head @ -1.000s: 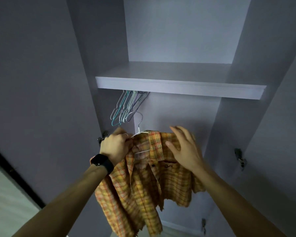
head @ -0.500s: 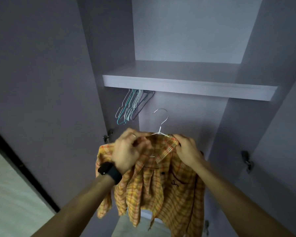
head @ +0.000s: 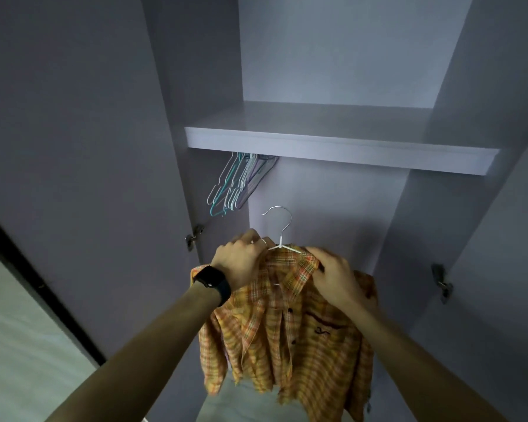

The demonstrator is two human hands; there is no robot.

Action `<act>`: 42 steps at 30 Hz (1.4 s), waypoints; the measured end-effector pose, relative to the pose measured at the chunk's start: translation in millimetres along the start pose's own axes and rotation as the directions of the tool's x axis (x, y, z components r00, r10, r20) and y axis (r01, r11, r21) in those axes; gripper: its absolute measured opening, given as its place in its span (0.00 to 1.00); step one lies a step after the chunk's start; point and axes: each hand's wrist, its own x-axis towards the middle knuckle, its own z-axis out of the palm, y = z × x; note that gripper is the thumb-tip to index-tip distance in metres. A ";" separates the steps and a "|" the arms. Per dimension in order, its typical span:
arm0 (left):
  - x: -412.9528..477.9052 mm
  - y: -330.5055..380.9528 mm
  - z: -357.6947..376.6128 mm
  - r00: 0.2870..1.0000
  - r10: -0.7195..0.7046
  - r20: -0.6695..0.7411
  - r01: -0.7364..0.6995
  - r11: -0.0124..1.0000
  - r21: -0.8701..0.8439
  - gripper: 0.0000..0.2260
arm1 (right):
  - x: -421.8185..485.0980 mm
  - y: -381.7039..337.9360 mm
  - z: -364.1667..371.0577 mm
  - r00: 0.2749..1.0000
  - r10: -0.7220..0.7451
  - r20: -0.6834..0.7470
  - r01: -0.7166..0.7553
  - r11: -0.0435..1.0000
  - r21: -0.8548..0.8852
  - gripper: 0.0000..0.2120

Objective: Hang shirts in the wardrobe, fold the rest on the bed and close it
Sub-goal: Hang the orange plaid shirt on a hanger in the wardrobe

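Grips, with the left hand (head: 241, 260) curled tight, the neck of a thin white wire hanger (head: 282, 239), so as to carry the weight. Pinches, with the right hand (head: 336, 278), the collar of the orange-and-yellow plaid button shirt (head: 302, 345), seemingly to square it on the hanger. Holds it up inside the open grey wardrobe (head: 333, 56), below the pale shelf (head: 342, 150), hook free and upright, probably bound for a spot beside the bunch of empty wire hangers (head: 238, 181).

Bunch of empty wire hangers (head: 238, 184), white, teal and lilac, hanging above and just left of the left hand (head: 238, 260), black watch (head: 211, 280) on that wrist, thin ring (head: 264, 241) on one finger, pale surface (head: 22, 345) far below-left, dark strip (head: 43, 287) edging it
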 end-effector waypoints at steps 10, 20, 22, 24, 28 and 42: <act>-3.7 21.0 14.9 0.979 0.056 -0.198 -0.021 0.985 0.172 0.19 | -2.4 -0.8 -2.5 1.000 -0.006 -0.013 0.007 0.998 0.070 0.14; 0.4 24.5 40.2 0.750 0.234 -0.619 -0.032 0.947 0.320 0.16 | -13.9 -3.5 11.8 0.970 -0.067 -0.233 0.087 0.993 0.078 0.15; 1.4 23.8 44.7 0.737 0.202 -0.645 0.006 0.952 0.305 0.16 | -16.8 -5.5 10.8 0.985 -0.091 -0.147 0.105 0.990 0.089 0.21; 3.1 21.6 48.3 0.741 0.186 -0.646 0.027 0.952 0.306 0.14 | -15.3 -4.8 6.5 0.996 -0.073 -0.053 0.079 0.991 0.112 0.24; 1.7 18.6 53.5 0.784 0.117 -0.610 0.039 0.971 0.236 0.10 | -1.8 -1.0 -2.0 0.996 -0.082 0.037 0.077 0.991 0.112 0.20; 1.3 24.8 33.1 0.829 0.018 -0.559 0.035 0.996 0.085 0.11 | -13.7 6.3 19.6 0.825 -0.302 -0.478 0.232 0.952 -0.202 0.08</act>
